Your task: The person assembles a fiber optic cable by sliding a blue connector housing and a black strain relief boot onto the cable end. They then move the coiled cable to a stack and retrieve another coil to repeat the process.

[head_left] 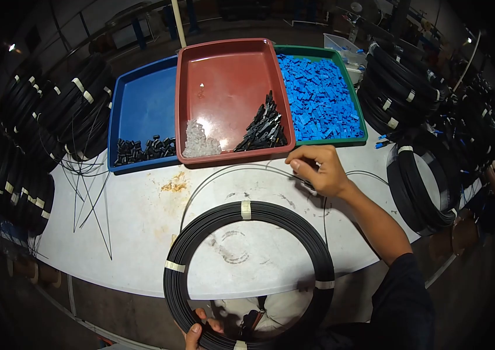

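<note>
A coil of black cable (175,291), bound with pale tape bands, leans over the front edge of the white table. Low on its left side, my left hand (204,329) grips the ring, thumb in front. My right hand (320,169) is above the table just in front of the trays, fingers curled and thumb against the index finger. A loose cable end (218,173) arcs up from the coil and meets this hand; the exact grip is partly hidden by the fingers.
A blue tray (142,111) holds small black parts. The red tray (230,70) has clear pieces and black connectors; the green tray (366,140) is full of blue connectors. Stacked cable coils (11,175) stand left, more coils (402,87) right, and one coil (411,186) lies nearer.
</note>
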### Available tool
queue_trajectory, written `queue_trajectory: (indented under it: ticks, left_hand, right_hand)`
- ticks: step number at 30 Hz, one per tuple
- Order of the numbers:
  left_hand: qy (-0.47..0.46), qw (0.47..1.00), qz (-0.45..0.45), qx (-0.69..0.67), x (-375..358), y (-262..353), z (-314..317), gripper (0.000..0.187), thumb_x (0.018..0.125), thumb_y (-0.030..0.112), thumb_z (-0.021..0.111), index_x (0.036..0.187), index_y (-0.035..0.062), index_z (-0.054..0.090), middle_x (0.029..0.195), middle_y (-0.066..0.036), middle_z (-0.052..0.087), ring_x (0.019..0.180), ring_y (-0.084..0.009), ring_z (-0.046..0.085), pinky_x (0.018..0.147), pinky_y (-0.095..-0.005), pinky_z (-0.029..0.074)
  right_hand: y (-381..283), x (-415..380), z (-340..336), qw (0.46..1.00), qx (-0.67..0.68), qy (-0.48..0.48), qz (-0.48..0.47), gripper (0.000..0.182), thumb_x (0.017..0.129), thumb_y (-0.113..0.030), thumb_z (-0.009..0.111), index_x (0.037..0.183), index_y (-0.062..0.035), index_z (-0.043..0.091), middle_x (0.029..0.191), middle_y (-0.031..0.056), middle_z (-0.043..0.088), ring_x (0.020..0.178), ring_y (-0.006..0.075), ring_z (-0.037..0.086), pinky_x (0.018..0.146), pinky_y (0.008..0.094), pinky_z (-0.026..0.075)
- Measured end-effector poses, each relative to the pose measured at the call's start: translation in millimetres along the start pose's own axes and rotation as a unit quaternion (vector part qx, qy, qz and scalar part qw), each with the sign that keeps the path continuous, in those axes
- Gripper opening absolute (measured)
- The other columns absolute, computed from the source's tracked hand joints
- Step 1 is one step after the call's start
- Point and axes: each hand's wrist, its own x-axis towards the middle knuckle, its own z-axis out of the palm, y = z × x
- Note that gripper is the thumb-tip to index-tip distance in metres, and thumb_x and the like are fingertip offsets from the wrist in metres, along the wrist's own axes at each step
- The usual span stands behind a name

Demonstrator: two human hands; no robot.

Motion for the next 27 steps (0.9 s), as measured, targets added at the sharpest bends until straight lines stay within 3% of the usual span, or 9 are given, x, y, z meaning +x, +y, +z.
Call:
queue_trajectory:
  ticks: [3,6,8,11,15,19,22,24,27]
  left_hand:
    - [0.066,0.997,0.005,-0.031,2,-5,4,0.042,0.091,0.025,0.063,0.121,-0.0034,0.055,0.108,-0.011,0.064,0.084,-0.0235,0.062,0.076,-0.0352,0.052]
    - [0.125,0.990,0.019,-0.056,3,-7,6,0.045,0.093,0.031,0.062,0.123,-0.0014,0.056,0.103,-0.011,0.065,0.088,-0.0232,0.063,0.081,-0.0337,0.052]
    - [0.067,0.997,0.030,-0.013,5,-9,-2,0.044,0.095,0.034,0.060,0.124,0.0008,0.057,0.101,-0.010,0.065,0.091,-0.0222,0.063,0.083,-0.0333,0.051]
    - [0.093,0.995,0.039,0.014,7,-11,-2,0.043,0.096,0.035,0.058,0.124,0.0026,0.058,0.103,-0.010,0.066,0.091,-0.0209,0.063,0.082,-0.0329,0.051]
    - [0.131,0.989,0.062,0.017,12,-12,8,0.041,0.097,0.035,0.057,0.122,0.0028,0.060,0.104,-0.010,0.067,0.090,-0.0205,0.064,0.082,-0.0324,0.051]
    - [0.144,0.988,0.052,0.010,17,-15,-2,0.040,0.097,0.034,0.058,0.122,0.0025,0.060,0.106,-0.011,0.067,0.092,-0.0212,0.064,0.084,-0.0320,0.051]
    - [0.135,0.988,0.075,0.025,20,-13,11,0.045,0.097,0.034,0.059,0.127,0.0014,0.058,0.109,-0.012,0.068,0.097,-0.0219,0.064,0.087,-0.0319,0.051]
    - [0.256,0.955,0.121,0.091,22,-11,29,0.035,0.094,0.032,0.057,0.111,0.0023,0.056,0.086,-0.007,0.063,0.070,-0.0130,0.062,0.065,-0.0253,0.052]
    - [0.183,0.969,0.103,0.134,23,-10,2,0.048,0.095,0.039,0.057,0.126,0.0021,0.054,0.100,-0.011,0.065,0.079,-0.0159,0.064,0.071,-0.0253,0.051]
  right_hand:
    - [6,5,-16,0.988,-0.123,0.043,0.078,0.023,0.087,-0.016,0.070,0.076,0.0038,0.071,0.054,0.0097,0.059,0.049,0.0109,0.051,0.050,0.0307,0.041]
    - [15,10,-52,0.929,-0.338,-0.007,0.153,0.031,0.086,-0.030,0.071,0.078,-0.0002,0.071,0.067,0.0173,0.068,0.058,0.0349,0.067,0.058,0.0443,0.053]
    - [35,-2,-74,0.866,-0.470,-0.052,0.164,0.028,0.087,-0.028,0.071,0.083,-0.0008,0.071,0.068,0.0155,0.070,0.058,0.0299,0.070,0.060,0.0409,0.056]
    - [3,5,-89,0.814,-0.354,-0.207,0.413,0.027,0.089,-0.028,0.072,0.085,-0.0015,0.071,0.069,0.0137,0.071,0.057,0.0253,0.071,0.061,0.0368,0.058]
    - [-3,9,-79,0.803,-0.289,-0.246,0.459,0.031,0.090,-0.031,0.073,0.084,-0.0002,0.073,0.073,0.0150,0.073,0.060,0.0272,0.072,0.066,0.0374,0.060]
    - [-6,-2,-63,0.824,-0.460,-0.149,0.295,0.032,0.089,-0.029,0.075,0.078,0.0009,0.074,0.076,0.0196,0.072,0.075,0.0396,0.072,0.074,0.0472,0.057]
    - [-27,1,-52,0.849,-0.469,-0.004,0.242,0.030,0.086,-0.027,0.078,0.079,0.0010,0.073,0.075,0.0200,0.071,0.074,0.0408,0.071,0.072,0.0459,0.057]
    - [-40,-1,-49,0.863,-0.454,0.033,0.217,0.025,0.084,-0.022,0.079,0.081,0.0004,0.071,0.074,0.0204,0.069,0.072,0.0410,0.070,0.071,0.0458,0.055]
    - [-39,-3,-54,0.912,-0.372,0.163,0.062,0.012,0.081,-0.007,0.077,0.088,-0.0006,0.068,0.076,0.0205,0.070,0.073,0.0403,0.070,0.069,0.0477,0.054]
